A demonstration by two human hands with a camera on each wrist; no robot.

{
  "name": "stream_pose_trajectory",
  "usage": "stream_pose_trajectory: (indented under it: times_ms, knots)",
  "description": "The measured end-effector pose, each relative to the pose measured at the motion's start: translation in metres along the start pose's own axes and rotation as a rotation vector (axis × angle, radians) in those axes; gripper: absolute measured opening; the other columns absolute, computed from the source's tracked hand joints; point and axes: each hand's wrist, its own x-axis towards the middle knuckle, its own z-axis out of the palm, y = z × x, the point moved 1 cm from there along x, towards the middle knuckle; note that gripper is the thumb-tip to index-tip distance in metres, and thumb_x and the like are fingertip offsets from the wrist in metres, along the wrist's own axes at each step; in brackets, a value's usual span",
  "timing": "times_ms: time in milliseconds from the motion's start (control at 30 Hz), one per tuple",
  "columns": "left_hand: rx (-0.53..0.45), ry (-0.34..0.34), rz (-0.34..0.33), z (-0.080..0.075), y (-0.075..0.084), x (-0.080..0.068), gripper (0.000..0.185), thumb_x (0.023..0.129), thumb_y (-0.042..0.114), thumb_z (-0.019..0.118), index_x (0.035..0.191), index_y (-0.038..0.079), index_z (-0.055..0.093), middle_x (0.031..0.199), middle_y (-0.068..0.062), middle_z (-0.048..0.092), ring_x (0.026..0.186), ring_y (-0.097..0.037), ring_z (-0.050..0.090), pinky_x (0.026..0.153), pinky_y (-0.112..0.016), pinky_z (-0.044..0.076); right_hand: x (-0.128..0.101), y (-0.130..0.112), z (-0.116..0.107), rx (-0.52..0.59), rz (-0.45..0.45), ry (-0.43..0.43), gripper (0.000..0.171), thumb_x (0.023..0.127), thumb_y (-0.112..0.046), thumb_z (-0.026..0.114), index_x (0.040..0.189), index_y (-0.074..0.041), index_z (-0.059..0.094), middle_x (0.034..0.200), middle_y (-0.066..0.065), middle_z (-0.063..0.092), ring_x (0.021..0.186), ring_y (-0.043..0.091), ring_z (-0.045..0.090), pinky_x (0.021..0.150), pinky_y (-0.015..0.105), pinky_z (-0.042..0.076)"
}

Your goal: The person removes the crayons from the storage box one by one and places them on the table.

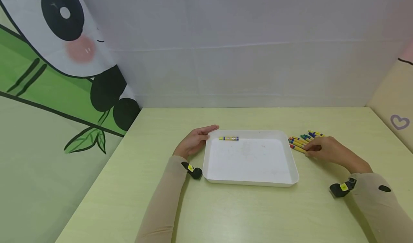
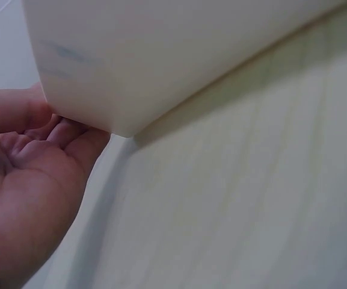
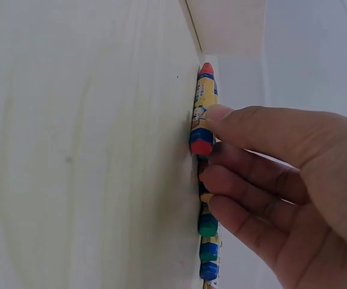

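My left hand holds the far left corner of a shallow white tray. In the left wrist view the thumb lies on one side of the tray corner, with the other fingers curled on the other side. One crayon with a yellow tip lies inside near the tray's far edge. To the tray's right, my right hand pinches a red crayon in a yellow and blue wrapper; the thumb tip is on its side. The index finger is largely hidden in the right wrist view.
Several more crayons lie close together beside the tray's right rim, with green and blue ends showing below the right thumb. All stand on a pale wood table. A white cloth wall rises behind, and a printed panel borders the left.
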Motion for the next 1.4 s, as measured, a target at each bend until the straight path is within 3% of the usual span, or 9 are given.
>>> stream_pose_trajectory:
  times_ms: [200,400,933,1233,1400]
  knots:
    - [-0.017,0.003,-0.001,0.003,0.002,0.002,0.051,0.098,-0.01,0.034,0.148,0.002,0.036,0.156,-0.009,0.032,0.146,-0.023,0.023,0.119,-0.043,0.021,0.003,-0.001,-0.009,-0.008,-0.008,-0.006,0.016,0.087,-0.014,0.068,0.098,-0.004,0.074,0.094,0.006,0.072,0.079,0.001,0.058,0.064,0.02,0.051]
    - [-0.019,0.007,0.002,0.005,0.004,0.004,0.051,0.098,-0.009,0.034,0.148,0.002,0.036,0.156,-0.009,0.032,0.146,-0.024,0.024,0.119,-0.044,0.022,0.008,-0.005,-0.019,0.0,-0.016,0.008,0.019,0.088,-0.013,0.068,0.101,-0.001,0.073,0.093,0.006,0.071,0.081,0.007,0.06,0.064,0.021,0.051]
    - [-0.024,-0.006,-0.002,0.001,-0.001,0.0,0.051,0.098,-0.01,0.035,0.147,0.003,0.037,0.156,-0.008,0.033,0.146,-0.023,0.024,0.119,-0.044,0.022,0.012,-0.038,-0.025,0.062,-0.003,0.029,0.025,0.091,-0.012,0.064,0.11,0.003,0.068,0.097,0.011,0.07,0.076,0.016,0.064,0.061,0.023,0.052]
    - [-0.011,-0.021,-0.003,-0.003,-0.003,-0.007,0.052,0.098,-0.01,0.035,0.147,0.004,0.037,0.156,-0.008,0.033,0.146,-0.023,0.024,0.119,-0.044,0.023,0.016,-0.063,-0.018,0.068,-0.017,0.051,0.027,0.091,-0.019,0.066,0.112,-0.001,0.069,0.102,0.01,0.071,0.089,0.021,0.066,0.068,0.023,0.052]
    - [-0.006,-0.029,-0.008,-0.005,-0.003,-0.011,0.052,0.098,-0.01,0.036,0.148,0.004,0.037,0.156,-0.008,0.033,0.146,-0.023,0.024,0.118,-0.044,0.023,0.021,-0.078,-0.013,0.065,-0.055,0.055,0.027,0.091,-0.017,0.066,0.112,-0.001,0.069,0.104,0.009,0.07,0.094,0.024,0.066,0.077,0.031,0.054]
